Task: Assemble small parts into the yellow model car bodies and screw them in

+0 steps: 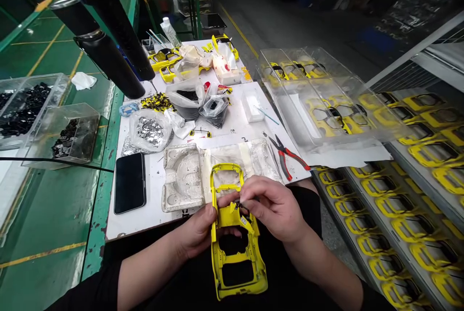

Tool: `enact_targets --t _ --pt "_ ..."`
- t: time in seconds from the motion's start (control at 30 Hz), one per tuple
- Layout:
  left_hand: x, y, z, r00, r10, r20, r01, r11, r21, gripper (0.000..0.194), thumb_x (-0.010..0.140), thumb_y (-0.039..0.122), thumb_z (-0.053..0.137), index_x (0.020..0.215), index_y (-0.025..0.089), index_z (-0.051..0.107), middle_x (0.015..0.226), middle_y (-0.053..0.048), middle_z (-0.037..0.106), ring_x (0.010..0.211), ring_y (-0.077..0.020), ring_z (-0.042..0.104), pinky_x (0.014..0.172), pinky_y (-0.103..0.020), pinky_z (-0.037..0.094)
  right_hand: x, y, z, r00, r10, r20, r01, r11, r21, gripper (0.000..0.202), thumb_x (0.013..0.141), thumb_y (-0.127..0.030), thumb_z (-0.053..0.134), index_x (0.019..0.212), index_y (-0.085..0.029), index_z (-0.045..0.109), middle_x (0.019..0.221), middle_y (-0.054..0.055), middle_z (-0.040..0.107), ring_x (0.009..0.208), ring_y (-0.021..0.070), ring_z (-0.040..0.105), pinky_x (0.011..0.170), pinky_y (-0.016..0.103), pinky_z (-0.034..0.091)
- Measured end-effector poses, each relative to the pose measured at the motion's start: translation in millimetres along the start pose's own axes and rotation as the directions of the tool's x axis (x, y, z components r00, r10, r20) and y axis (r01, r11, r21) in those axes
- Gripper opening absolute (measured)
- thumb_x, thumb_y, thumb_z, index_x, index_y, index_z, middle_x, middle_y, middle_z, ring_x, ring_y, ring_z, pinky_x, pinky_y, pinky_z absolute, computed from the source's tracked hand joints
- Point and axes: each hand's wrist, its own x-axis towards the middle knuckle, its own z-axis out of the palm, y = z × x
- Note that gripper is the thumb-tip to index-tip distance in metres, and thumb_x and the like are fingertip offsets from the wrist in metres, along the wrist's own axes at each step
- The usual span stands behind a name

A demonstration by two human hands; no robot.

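Observation:
A yellow plastic frame [217, 267] with several openings is held above the lap, its upper end over the table's front edge. My left hand [201, 229] grips it by the left side, the thumb on the rim and other fingers behind and through an opening. My right hand [271, 207] is at the frame's right side, thumb and fingers pinched together over a small dark part near its middle; what exactly lies between the fingertips is too small to tell. A worn white mold block [183, 180] rests on the table just beyond.
A phone [129, 183] lies left, red-handled pliers [286, 156] right. Farther back are bags of silvery pieces [150, 132] and dark bits [186, 96], and a black screwdriver [105, 59] hangs overhead. Clear trays [311, 141] and racks of yellow frames [416, 219] stand right.

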Motion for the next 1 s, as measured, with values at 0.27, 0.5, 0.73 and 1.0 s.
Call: enact_targets --t 0.27,0.5,0.73,1.0 --pt "-0.2 1.4 2.9 1.000 -0.009 0.004 0.009 1.000 -0.025 0.081 0.096 0.076 0.077 0.157 0.024 0.070 0.153 -0.019 0.068 0.141 -0.0379 0.063 0.103 -0.042 0.063 -0.4 0.7 3.3 0.986 0.165 -0.029 -0.161 0.980 0.118 0.014 0.112 -0.036 0.074 0.103 -0.026 0.077 0.093 0.002 0.070 0.078 0.0168 0.066 0.070 0.029 0.055" --pt "0.1 4.7 6.9 1.000 -0.011 0.010 0.011 0.999 -0.046 0.073 0.097 0.072 0.079 0.150 0.021 0.073 0.142 -0.019 0.073 0.130 -0.0355 0.069 0.103 -0.044 0.060 0.7 4.4 7.0 0.958 0.285 -0.044 -0.266 0.933 0.243 0.024 0.110 -0.044 0.077 0.097 -0.024 0.073 0.089 0.001 0.063 0.064 0.0136 0.064 0.058 0.026 0.055" --pt "0.0 0.4 1.0 1.000 -0.025 0.009 0.025 0.999 -0.044 0.081 0.096 0.073 0.080 0.158 0.022 0.069 0.146 -0.020 0.071 0.136 -0.0373 0.066 0.106 -0.047 0.059 -1.1 4.7 8.1 0.939 0.344 -0.028 -0.323 0.904 0.282 0.029 0.109 -0.048 0.077 0.096 -0.024 0.068 0.083 0.000 0.065 0.057 0.0137 0.061 0.050 0.026 0.055" --pt "1.2 5.4 9.7 1.000 0.000 0.010 0.000 0.999 -0.035 0.073 0.095 0.074 0.080 0.146 0.022 0.076 0.144 -0.018 0.072 0.133 -0.0358 0.067 0.101 -0.042 0.061 -3.3 8.8 3.6 0.985 0.171 -0.014 -0.168 0.978 0.125 0.016 0.112 -0.039 0.075 0.104 -0.025 0.076 0.096 0.003 0.069 0.079 0.0168 0.067 0.071 0.029 0.058"
